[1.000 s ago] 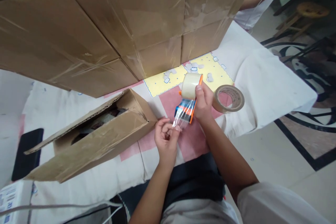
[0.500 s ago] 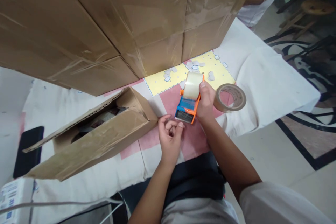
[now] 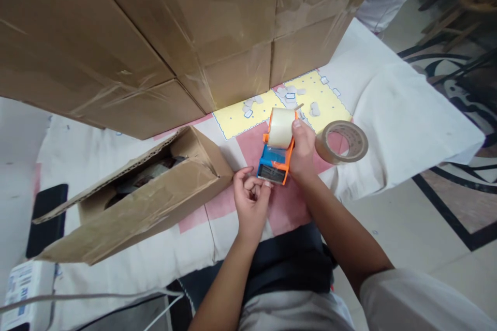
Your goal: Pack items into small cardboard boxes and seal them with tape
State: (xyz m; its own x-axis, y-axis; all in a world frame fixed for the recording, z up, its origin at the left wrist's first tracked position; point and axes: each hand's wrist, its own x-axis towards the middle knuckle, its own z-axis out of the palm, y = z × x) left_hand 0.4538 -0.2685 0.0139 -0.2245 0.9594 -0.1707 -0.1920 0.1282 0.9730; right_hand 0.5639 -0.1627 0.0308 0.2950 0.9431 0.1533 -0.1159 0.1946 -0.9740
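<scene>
My right hand is wrapped round an orange and blue tape dispenser loaded with a wide roll of clear tape. Its dark cutting end points down toward my body. My left hand is closed just below that end, fingers curled and thumb tip at the dispenser's edge. Whatever lies between those fingers is too small to make out. Left of it stands a narrow cardboard box with its top flaps up and dark, partly hidden contents. A roll of brown packing tape lies just right of my right hand.
Large taped cartons stand along the far side of the cloth-covered table. A black phone-like slab lies at the left, near a white labelled box and a cable. Another person's white clothing shows at top right.
My hands keep almost the same pose, with the dispenser shifted very slightly left. The view has moved a little, and the other person's arm at top right has shifted up.
</scene>
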